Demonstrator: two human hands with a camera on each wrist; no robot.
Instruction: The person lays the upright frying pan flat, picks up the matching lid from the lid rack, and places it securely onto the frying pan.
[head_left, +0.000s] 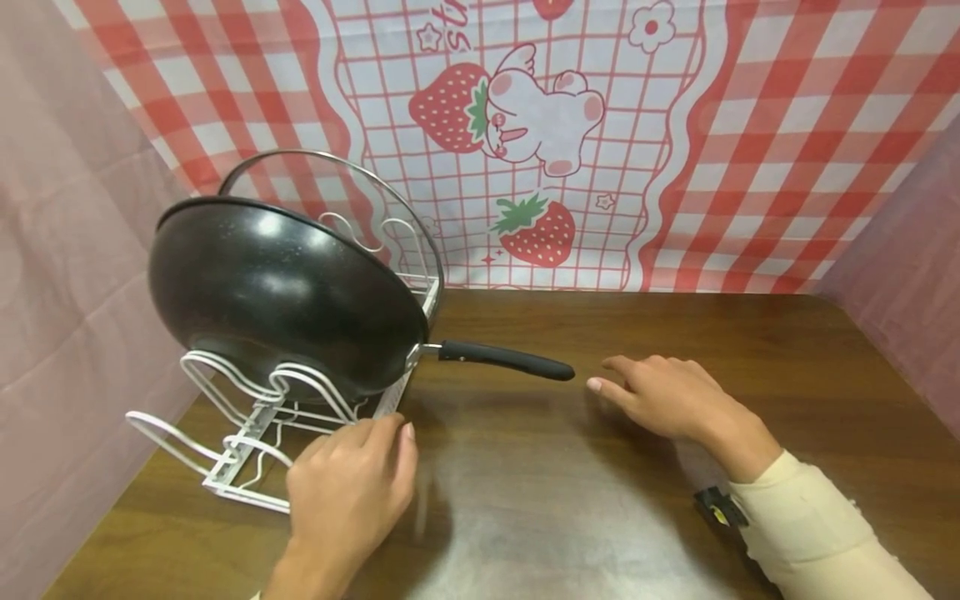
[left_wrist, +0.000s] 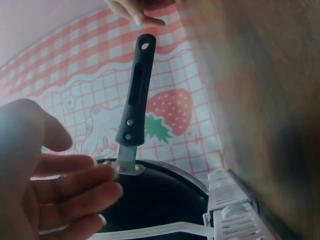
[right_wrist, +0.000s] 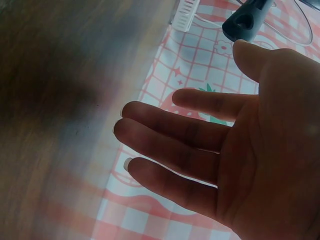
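Note:
A black wok (head_left: 285, 292) leans tilted in a white wire rack (head_left: 247, 450) on the left, its black handle (head_left: 506, 360) pointing right. Behind it in the rack stands a glass lid (head_left: 315, 153) with a metal rim. My left hand (head_left: 348, 483) is in front of the rack, below the wok; in the left wrist view its fingers (left_wrist: 75, 187) are loosely bent and hold nothing. Just right of the handle's tip hovers my right hand (head_left: 667, 396). Its fingers (right_wrist: 175, 150) are spread and relaxed in the right wrist view, with a gap to the handle.
Everything stands on a brown wooden table (head_left: 525, 500). A red and white strawberry-print cloth (head_left: 660, 125) hangs at the back, with pink cloth (head_left: 60, 250) along the left side. A dark strap piece (head_left: 720, 506) sits at my right wrist.

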